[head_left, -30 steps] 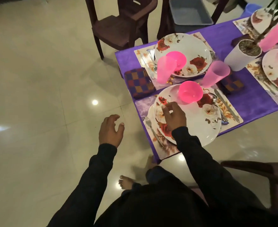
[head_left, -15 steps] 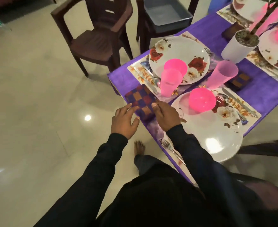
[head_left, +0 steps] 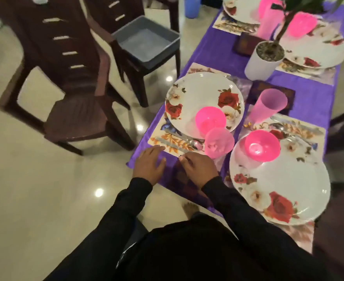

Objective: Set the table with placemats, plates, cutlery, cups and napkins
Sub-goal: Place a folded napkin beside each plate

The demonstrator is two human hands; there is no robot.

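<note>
Head view: at the counter (head_left: 217, 51) edge, the left hand (head_left: 149, 165) lay flat, fingers straight. The right hand (head_left: 199, 169) rested on the checked napkin (head_left: 180, 177), seemingly pinching its top, at the plate's (head_left: 204, 102) six o'clock.

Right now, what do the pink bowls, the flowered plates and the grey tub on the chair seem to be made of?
Pink bowls: likely translucent plastic, since light glows through them. Flowered plates: glossy white with printed roses, either melamine or ceramic; unclear. Grey tub: looks like matte moulded plastic, with a thin rim.
</note>
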